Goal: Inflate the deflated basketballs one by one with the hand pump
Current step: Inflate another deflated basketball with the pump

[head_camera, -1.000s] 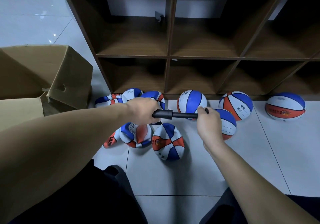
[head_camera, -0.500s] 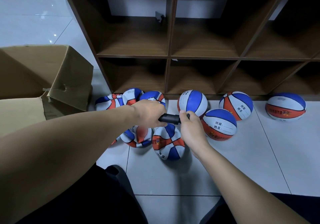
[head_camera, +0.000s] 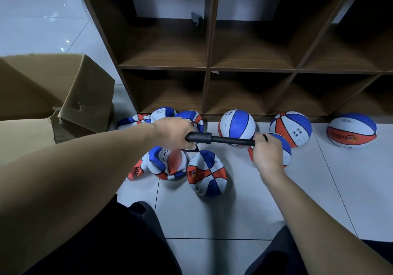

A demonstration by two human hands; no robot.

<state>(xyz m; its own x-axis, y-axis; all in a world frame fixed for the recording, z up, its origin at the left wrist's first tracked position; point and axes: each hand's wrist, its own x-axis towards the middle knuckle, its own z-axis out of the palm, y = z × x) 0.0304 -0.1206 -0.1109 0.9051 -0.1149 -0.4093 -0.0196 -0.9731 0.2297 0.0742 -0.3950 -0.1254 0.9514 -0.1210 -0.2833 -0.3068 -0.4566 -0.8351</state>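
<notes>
Head view: a floor of pale glossy tiles is seen, with a dark brown wooden shelf unit standing at the back and an open cardboard box at the left. Balls in blue, white and orange lie on the floor along the foot of the shelf. Four round balls are seen at the right, among them one under the middle divider and one far right. Several crumpled flat balls are gathered at the left, and one flat ball lies nearest to the person.

The hand pump is black, with a thick barrel and a thinner rod drawn out of it. It is held in the air above the balls, between both hands. Its long axis lies nearly level, from left to right, the barrel end at the left. The barrel is gripped by the left hand, fingers wrapped around it. The far end of the rod is gripped by the right hand, fingers curled around the handle.
</notes>
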